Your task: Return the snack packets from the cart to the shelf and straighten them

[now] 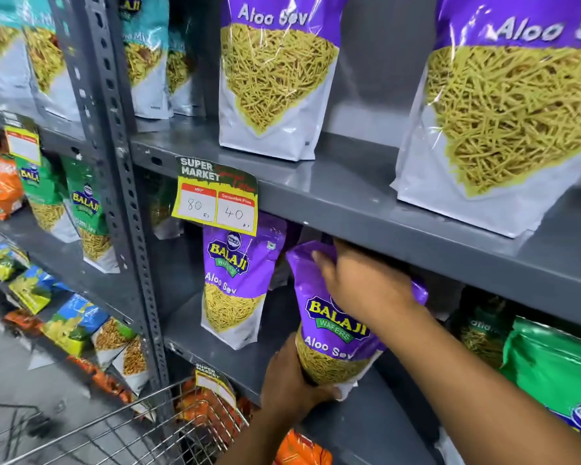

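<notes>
A purple Aloo Sev packet [332, 333] is held tilted over the grey middle shelf [275, 360]. My right hand [359, 283] grips its top, just under the upper shelf's front edge. My left hand [292, 380] cups its lower left corner near the shelf's front lip. To its left, a second purple Aloo Sev packet [235, 283] stands upright on the same shelf. Two larger Aloo Sev packets [272, 75] [504, 112] stand on the upper shelf [349, 196]. The wire cart [131, 427] shows at the bottom left; I cannot see into it.
A price tag [215, 196] reading 80 and 40 hangs from the upper shelf edge. Green packets [557, 360] fill the middle shelf's right end. A perforated grey upright [121, 182] divides the racks; green, orange and blue packets sit on the left rack. Orange packets [302, 448] lie below.
</notes>
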